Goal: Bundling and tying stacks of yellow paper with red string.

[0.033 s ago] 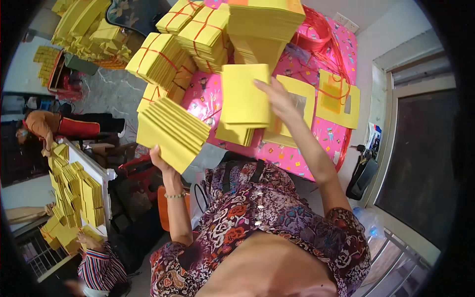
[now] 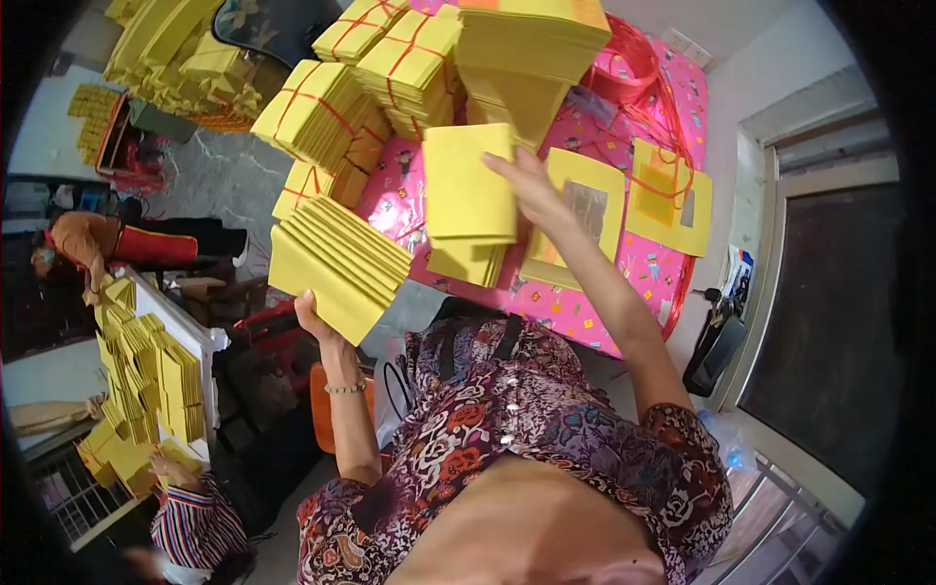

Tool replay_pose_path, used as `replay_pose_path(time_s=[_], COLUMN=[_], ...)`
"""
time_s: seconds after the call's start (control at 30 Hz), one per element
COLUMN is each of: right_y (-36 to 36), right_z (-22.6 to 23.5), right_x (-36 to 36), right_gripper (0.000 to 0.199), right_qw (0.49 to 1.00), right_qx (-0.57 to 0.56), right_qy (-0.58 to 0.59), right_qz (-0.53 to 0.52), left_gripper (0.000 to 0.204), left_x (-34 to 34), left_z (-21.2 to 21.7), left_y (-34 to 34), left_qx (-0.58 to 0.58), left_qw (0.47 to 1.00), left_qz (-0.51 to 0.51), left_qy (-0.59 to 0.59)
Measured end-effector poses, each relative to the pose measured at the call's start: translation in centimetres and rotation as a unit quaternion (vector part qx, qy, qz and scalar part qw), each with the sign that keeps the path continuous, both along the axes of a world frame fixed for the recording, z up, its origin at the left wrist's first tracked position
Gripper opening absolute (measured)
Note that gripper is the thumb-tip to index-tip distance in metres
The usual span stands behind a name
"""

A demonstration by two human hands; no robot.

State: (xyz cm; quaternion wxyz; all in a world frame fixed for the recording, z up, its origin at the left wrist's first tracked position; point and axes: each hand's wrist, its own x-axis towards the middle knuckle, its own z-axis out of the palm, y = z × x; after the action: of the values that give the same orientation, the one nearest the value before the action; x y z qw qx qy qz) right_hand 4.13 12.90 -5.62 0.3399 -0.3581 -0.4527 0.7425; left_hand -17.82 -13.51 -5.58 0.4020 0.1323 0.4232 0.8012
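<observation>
My left hand (image 2: pixel 317 317) grips a fanned bunch of folded yellow papers (image 2: pixel 336 273) by its lower edge, off the table's near left side. My right hand (image 2: pixel 531 190) holds a flat yellow paper packet (image 2: pixel 468 185) at its right edge, thumb and fingers closed on it. Under that packet, a small yellow paper stack (image 2: pixel 468 263) partly shows on the pink table cover (image 2: pixel 395 185). To the right of my right hand lies a yellow sheet with a silver patch (image 2: pixel 590 210). Another yellow sheet (image 2: pixel 697 219) with an orange patch lies farther right.
Tied yellow bundles (image 2: pixel 302 107) and a tall yellow stack (image 2: pixel 526 54) stand at the back. Red plastic string (image 2: pixel 629 73) lies at the back right. At left, two other people work by a white table (image 2: pixel 205 346) piled with yellow papers. A door (image 2: pixel 829 302) is at right.
My right hand and the yellow paper packet have shifted slightly left. My left hand holds its bunch in almost the same place.
</observation>
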Motion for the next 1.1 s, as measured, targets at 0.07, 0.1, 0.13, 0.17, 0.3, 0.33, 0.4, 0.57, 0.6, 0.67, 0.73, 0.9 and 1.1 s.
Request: replay_pose_path(time_s=[0.07, 0.1, 0.13, 0.17, 0.3, 0.33, 0.4, 0.57, 0.6, 0.67, 0.73, 0.9, 1.1], right_y=[2.1, 3.1, 1.6, 2.0, 1.4, 1.9, 3.0, 1.4, 1.8, 2.9, 3.9, 0.7, -1.8], right_z=[-5.6, -8.8, -8.4, -10.4, -15.7, -17.7, -21.5, -16.5, -16.1, -13.9, -7.7, -1.0, 0.4], right_x=[-5.4, -7.8, -10.4, -11.7, -15.5, -15.8, -15.8, -15.2, -14.5, -12.6, -8.5, -0.1, 0.8], right_gripper=[0.045, 0.052, 0.055, 0.058, 0.069, 0.069, 0.064, 0.066, 0.065, 0.065, 0.070, 0.082, 0.091], right_qw=[0.997, 0.994, 0.986, 0.982, 0.944, 0.945, 0.936, 0.898, 0.897, 0.889, 0.956, 0.950, 0.977], right_qx=[0.005, 0.015, 0.041, 0.025, 0.004, 0.002, 0.003, 0.027, 0.105, 0.180, 0.027, -0.128, 0.054], right_qy=[-0.064, -0.097, -0.157, -0.178, -0.317, -0.317, -0.349, -0.419, -0.421, -0.420, -0.146, 0.027, -0.132], right_qz=[0.032, 0.050, 0.039, 0.055, 0.090, 0.084, 0.047, 0.127, 0.081, 0.030, 0.252, 0.283, 0.158], left_gripper=[0.064, 0.065, 0.066, 0.067, 0.063, 0.063, 0.063, 0.056, 0.056, 0.049, 0.048, 0.044, 0.038], left_x=[0.7, 0.9, 1.2, 1.9, 3.8, 3.9, 4.1, 5.6, 5.9, 6.7, 7.3, 9.9, 14.3], left_z=[-0.5, -0.8, -1.4, -1.4, -1.5, -1.7, -2.6, -2.9, -3.0, -2.1, -1.9, -1.7, -2.0], left_y=[-1.1, -1.1, -1.9, -1.3, -0.8, -0.2, 0.9, 0.9, 1.3, 2.9, 3.4, 7.0, 10.4], left_qx=[-0.007, -0.016, -0.026, -0.049, -0.056, -0.056, -0.056, -0.033, -0.034, 0.009, 0.049, 0.066, 0.022], left_qw=[0.999, 0.999, 0.997, 0.994, 0.994, 0.995, 0.995, 0.991, 0.991, 0.984, 0.978, 0.947, 0.949], left_qz=[0.029, 0.032, 0.053, 0.082, 0.066, 0.059, 0.002, 0.049, 0.043, 0.064, 0.039, 0.013, 0.011], left_qy=[-0.039, -0.040, -0.043, -0.061, -0.063, -0.063, -0.083, -0.117, -0.119, -0.164, -0.201, -0.313, -0.313])
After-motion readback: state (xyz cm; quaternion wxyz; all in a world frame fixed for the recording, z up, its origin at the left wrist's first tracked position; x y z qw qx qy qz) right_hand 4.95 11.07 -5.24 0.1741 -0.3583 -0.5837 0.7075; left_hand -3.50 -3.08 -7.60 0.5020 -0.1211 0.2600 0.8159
